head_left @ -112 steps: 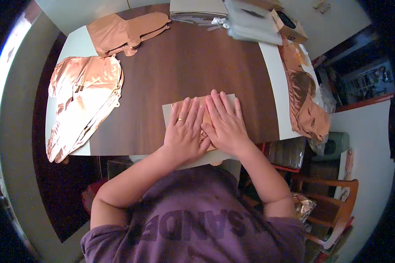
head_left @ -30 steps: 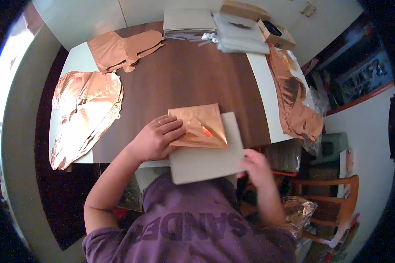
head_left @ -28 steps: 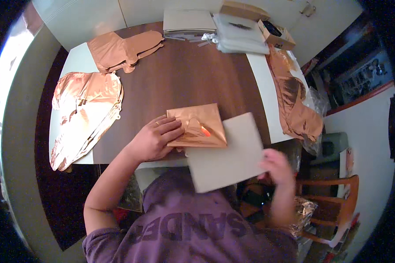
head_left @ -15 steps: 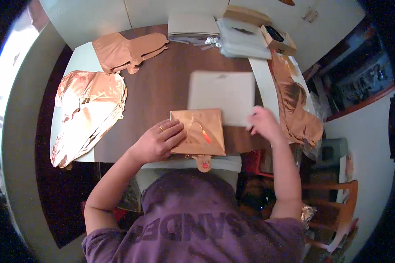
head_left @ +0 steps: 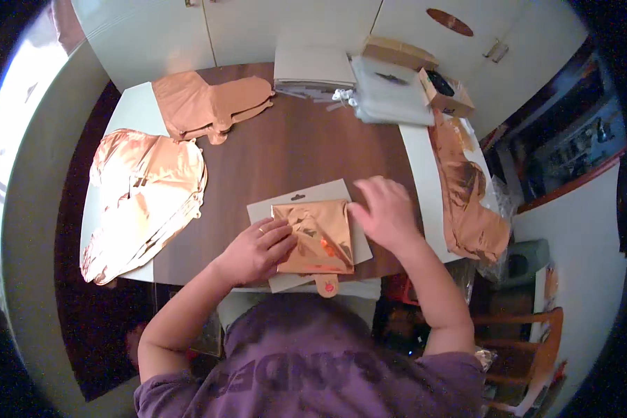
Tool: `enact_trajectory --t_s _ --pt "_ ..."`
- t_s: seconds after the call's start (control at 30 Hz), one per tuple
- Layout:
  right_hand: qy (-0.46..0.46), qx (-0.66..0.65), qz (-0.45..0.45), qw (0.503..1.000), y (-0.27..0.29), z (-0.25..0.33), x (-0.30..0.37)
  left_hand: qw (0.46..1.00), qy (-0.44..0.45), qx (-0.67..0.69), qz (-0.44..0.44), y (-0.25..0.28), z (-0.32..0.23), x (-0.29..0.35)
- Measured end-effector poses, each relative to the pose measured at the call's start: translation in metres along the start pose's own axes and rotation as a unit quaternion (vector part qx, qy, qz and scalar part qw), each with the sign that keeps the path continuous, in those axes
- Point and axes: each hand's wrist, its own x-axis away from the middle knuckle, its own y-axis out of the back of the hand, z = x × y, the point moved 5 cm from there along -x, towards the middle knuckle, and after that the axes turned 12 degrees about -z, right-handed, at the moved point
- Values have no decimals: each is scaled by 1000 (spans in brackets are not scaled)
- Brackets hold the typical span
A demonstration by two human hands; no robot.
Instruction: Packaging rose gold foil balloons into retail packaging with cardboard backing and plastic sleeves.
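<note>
A square packet of folded copper-coloured foil balloon (head_left: pixel 317 247) lies in front of me at the near part of the table. Its rounded tab with a red mark sticks out at the near edge. Beneath the packet is a pale cardboard sheet (head_left: pixel 263 211), turned at an angle, with a hang hole at its far edge. My left hand (head_left: pixel 256 252), a ring on one finger, grips the packet by its left side; the thumb is hidden. At the right, my right hand (head_left: pixel 385 214) is open, fingers spread, beside the upper right corner of packet and card.
Flat copper foil balloons lie at the left (head_left: pixel 143 202), far left (head_left: pixel 212 101) and right (head_left: pixel 463 195) of the wooden table (head_left: pixel 292 150). Along the back stand a stack of cardboard sheets (head_left: pixel 312 66), clear plastic bags (head_left: pixel 390 90) and a small open box (head_left: pixel 447 97).
The cardboard sheet has come from beyond the packet to underneath it, now tilted. My right hand has let go of the sheet and moved left with fingers spread; my left hand stays at the packet.
</note>
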Motion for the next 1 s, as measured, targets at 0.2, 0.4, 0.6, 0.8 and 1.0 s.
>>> enact_trajectory --t_s 0.2,0.4,0.6,0.8,1.0 --pt "122 -80 47 988 -56 8 -1 998 2 -61 2 -6 -3 0" --pt "-38 -243 117 962 -59 -5 -19 998 28 -29 49 -13 -1 12" --pt "-124 25 27 992 -99 -99 -126 997 43 -38 60 -11 -2 8" --pt "-172 152 105 968 -139 -134 -153 999 36 -28 27 -12 1 10" --pt "-164 80 101 978 -108 -108 -111 998 47 -23 41 -9 -4 10"
